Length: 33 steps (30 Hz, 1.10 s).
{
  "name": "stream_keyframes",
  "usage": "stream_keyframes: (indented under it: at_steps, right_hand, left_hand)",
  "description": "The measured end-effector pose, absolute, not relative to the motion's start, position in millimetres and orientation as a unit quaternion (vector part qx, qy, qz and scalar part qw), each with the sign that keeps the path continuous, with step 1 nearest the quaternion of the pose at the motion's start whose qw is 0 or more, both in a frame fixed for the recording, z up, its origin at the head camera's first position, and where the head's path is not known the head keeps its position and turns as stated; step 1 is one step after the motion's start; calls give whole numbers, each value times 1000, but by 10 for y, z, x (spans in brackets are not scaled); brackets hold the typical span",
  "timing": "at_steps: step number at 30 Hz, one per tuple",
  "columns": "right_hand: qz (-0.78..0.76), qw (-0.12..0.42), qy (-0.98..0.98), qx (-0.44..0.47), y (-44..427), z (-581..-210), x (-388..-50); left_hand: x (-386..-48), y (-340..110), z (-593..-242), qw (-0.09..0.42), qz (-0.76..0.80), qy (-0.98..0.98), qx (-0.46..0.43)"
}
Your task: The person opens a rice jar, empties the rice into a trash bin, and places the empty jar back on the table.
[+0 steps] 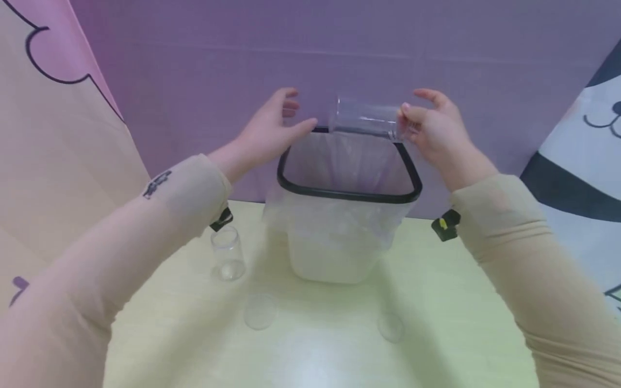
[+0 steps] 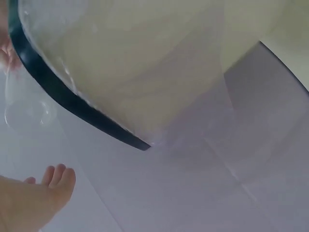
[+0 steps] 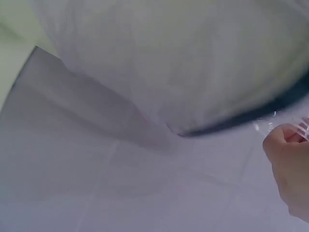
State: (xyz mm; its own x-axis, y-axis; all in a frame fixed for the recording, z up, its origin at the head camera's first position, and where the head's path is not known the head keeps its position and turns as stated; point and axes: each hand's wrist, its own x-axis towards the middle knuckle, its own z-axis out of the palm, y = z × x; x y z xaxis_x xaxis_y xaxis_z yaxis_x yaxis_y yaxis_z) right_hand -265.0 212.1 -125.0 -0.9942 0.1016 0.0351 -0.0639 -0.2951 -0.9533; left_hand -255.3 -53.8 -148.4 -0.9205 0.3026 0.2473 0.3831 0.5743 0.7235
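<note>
My right hand [image 1: 439,126] pinches one end of a clear plastic cup [image 1: 366,117], which lies sideways in the air over the back of a white bin. The bin [image 1: 330,253] has a black rim [image 1: 349,195] and a clear bag [image 1: 339,226] folded over its edge. To the left of the cup, my left hand [image 1: 271,126] hovers near the rim with its fingers loosely bent and nothing in them. In the left wrist view, the cup [image 2: 30,108] shows beyond the rim. The right wrist view catches the right hand [image 3: 289,166] at the cup's end.
Another clear cup [image 1: 228,256] stands on the pale table left of the bin. Two clear round discs, a left disc [image 1: 260,311] and a right disc [image 1: 391,327], lie in front. A purple cloth backdrop [image 1: 218,70] hangs behind; printed fabric [image 1: 582,145] hangs at the right.
</note>
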Motion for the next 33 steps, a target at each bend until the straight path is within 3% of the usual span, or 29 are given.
stream_keyframes:
  at_steps: [9,19,23,26,33]
  right_hand:
    - [773,145,-612,75,2328,-1112,-2204]
    - [793,258,-503,227,2542,-1402,-1666]
    - [761,291,-497,301,2600,-1641,-1546]
    - [719,310,-520,341,2611,-1827,-1482]
    - [650,303,-560,415,2548,-2230,-1353]
  left_hand:
    - [-2254,-638,-1688,145,-514,-811,-240]
    - [-1764,-704,-2220,268,-497,-752,-340]
    - [-1629,-675,-2499,262,-512,-739,-352]
    - [-1551,-638,-2673,224,-537,-746,-323]
    - [-1418,-473,-2955,158,-579,-747,-287]
